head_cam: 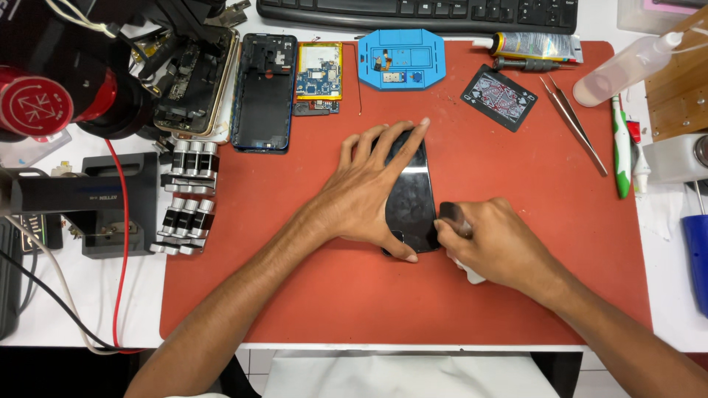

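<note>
A black phone screen panel (413,199) lies flat in the middle of the red work mat (516,184). My left hand (369,191) rests spread over its left side, fingers pressing it down, thumb at its near corner. My right hand (494,239) is at the panel's near right edge, fingers closed on a small dark tool (451,216) with a bit of white cloth or tissue (472,274) showing beneath the palm.
At the mat's far edge lie a blue phone frame (264,92), a circuit board with yellow battery (318,74), a blue repair jig (402,59), a playing card (499,96), tweezers (574,121) and a glue tube (535,46). Clamps (188,195) and a microscope stand are at left; a keyboard (420,11) is behind.
</note>
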